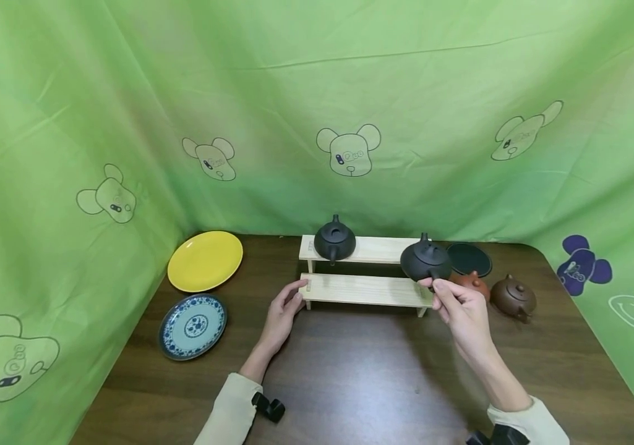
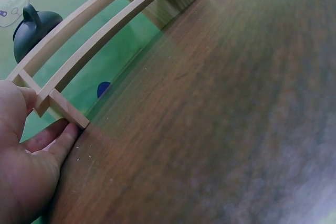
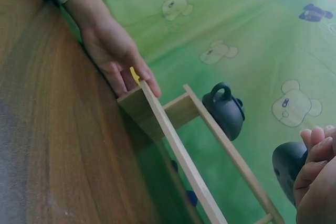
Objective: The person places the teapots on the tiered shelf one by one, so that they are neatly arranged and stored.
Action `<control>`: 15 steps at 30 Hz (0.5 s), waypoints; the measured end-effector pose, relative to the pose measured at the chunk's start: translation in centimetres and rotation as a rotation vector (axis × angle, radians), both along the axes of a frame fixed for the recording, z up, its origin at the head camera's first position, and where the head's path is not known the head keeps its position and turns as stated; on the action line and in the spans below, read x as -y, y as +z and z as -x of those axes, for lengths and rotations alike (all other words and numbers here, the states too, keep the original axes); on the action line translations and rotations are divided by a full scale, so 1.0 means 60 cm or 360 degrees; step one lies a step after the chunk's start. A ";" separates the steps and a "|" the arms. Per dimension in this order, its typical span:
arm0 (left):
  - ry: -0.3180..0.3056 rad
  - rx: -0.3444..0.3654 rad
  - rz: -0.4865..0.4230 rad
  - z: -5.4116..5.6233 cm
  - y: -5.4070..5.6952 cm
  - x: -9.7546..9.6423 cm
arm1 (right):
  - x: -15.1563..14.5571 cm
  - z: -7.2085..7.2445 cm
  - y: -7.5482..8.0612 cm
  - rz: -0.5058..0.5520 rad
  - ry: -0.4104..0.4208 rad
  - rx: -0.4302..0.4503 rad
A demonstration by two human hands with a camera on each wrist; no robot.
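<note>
A two-tier wooden rack (image 1: pixel 367 290) stands on the table. My left hand (image 1: pixel 278 320) grips the left end of its lower step, with fingers beside the end leg in the left wrist view. My right hand (image 1: pixel 468 318) pinches a black teapot (image 1: pixel 424 258) by the handle side, in front of the upper step's right end. In the right wrist view this held teapot (image 3: pixel 286 169) is in the air, apart from the rack, partly hidden by the fingers. Another black teapot (image 1: pixel 334 241) sits on the upper step's left end, handle toward the back.
Right of the rack are a reddish-brown teapot (image 1: pixel 472 283), partly behind my right hand, a dark brown teapot (image 1: pixel 513 298) and a dark round plate (image 1: pixel 469 259). At left lie a yellow plate (image 1: pixel 205 261) and a blue patterned plate (image 1: pixel 193 327). Green cloth (image 1: pixel 272 93) surrounds the table.
</note>
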State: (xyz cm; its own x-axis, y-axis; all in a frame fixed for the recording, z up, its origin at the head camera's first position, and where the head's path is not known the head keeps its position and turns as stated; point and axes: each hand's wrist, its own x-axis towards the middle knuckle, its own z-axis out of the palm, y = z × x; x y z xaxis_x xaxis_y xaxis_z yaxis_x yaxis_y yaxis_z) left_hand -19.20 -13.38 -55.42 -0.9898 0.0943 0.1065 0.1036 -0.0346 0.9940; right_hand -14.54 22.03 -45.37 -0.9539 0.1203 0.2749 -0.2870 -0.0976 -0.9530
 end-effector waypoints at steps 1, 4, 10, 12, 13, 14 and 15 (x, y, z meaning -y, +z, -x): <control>0.0004 0.0002 0.0000 0.000 -0.001 0.000 | 0.001 0.003 -0.001 -0.0006 0.0002 -0.0001; 0.0013 0.0005 0.0000 0.000 -0.001 0.000 | 0.004 0.011 -0.006 -0.0042 -0.0009 -0.0001; 0.0017 -0.0002 -0.0003 0.000 0.000 0.000 | 0.011 0.028 -0.014 -0.0088 -0.0010 0.0002; 0.0013 -0.0006 -0.0003 -0.001 0.001 0.000 | 0.013 0.034 -0.016 -0.0102 -0.0013 -0.0002; 0.0012 -0.0004 -0.0005 -0.001 0.001 0.000 | 0.015 0.037 -0.016 -0.0109 -0.0015 -0.0005; 0.0010 -0.0005 -0.0007 -0.001 0.002 0.000 | 0.016 0.040 -0.017 -0.0120 -0.0018 -0.0006; 0.0009 -0.0006 -0.0007 -0.001 0.002 0.000 | 0.017 0.043 -0.018 -0.0135 -0.0020 -0.0005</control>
State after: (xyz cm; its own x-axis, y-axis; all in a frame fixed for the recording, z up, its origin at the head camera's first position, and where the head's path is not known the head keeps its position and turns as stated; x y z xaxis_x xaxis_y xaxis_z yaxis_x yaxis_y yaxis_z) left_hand -19.13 -13.36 -55.28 -0.9900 0.0883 0.1104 0.1074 -0.0382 0.9935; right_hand -17.13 20.99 -46.45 -0.9515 0.1082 0.2879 -0.2909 -0.0131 -0.9567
